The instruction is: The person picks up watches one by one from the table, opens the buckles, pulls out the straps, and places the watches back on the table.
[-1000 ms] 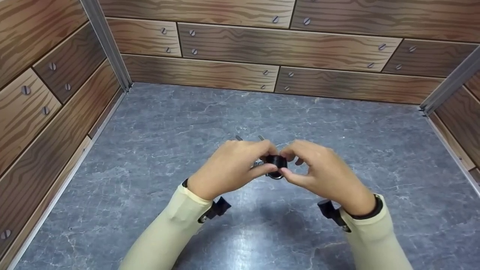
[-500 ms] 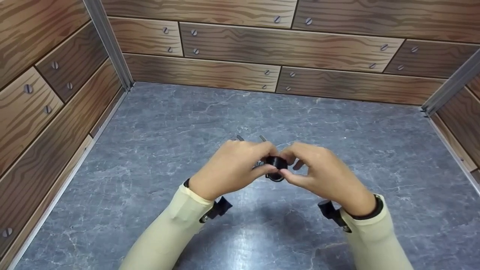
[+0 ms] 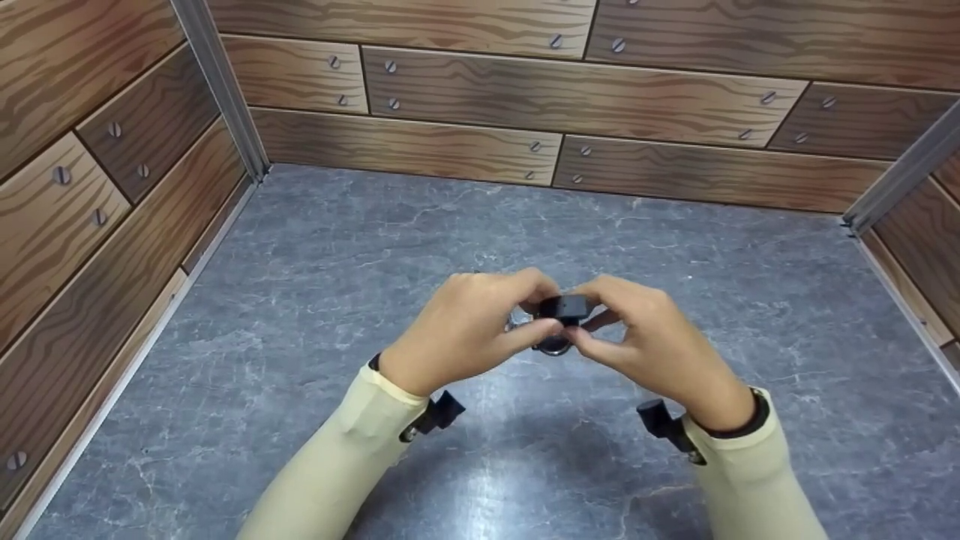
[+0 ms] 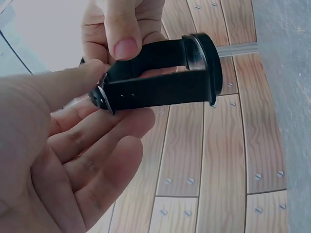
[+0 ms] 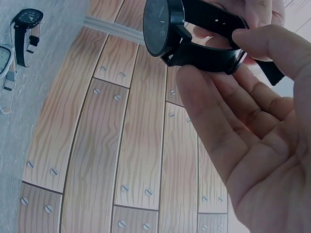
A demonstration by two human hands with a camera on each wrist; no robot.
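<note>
Both hands hold a black wristwatch (image 3: 564,307) up in front of the person. Its strap forms a closed loop, with the metal buckle (image 4: 104,94) at the end away from the dial (image 5: 158,24). My left hand (image 3: 465,330) pinches the strap near the buckle between thumb and fingers. From the other side my right hand (image 3: 645,341) pinches the same strap part, and in the right wrist view the loose strap tip (image 5: 269,73) sticks out below its thumb. Fingers of both hands partly cover the strap.
A second black-strapped watch (image 5: 22,41) and a white-strapped watch (image 5: 6,63) stand on the grey marbled table (image 3: 375,225), mostly hidden behind my left hand in the head view. Wood-patterned panels (image 3: 450,142) enclose the table at the back and sides.
The held wristwatch has turned, so a flat black strap section now faces up where a rounded loop showed. Both hands have risen slightly, and the left now hides the tips seen behind it.
</note>
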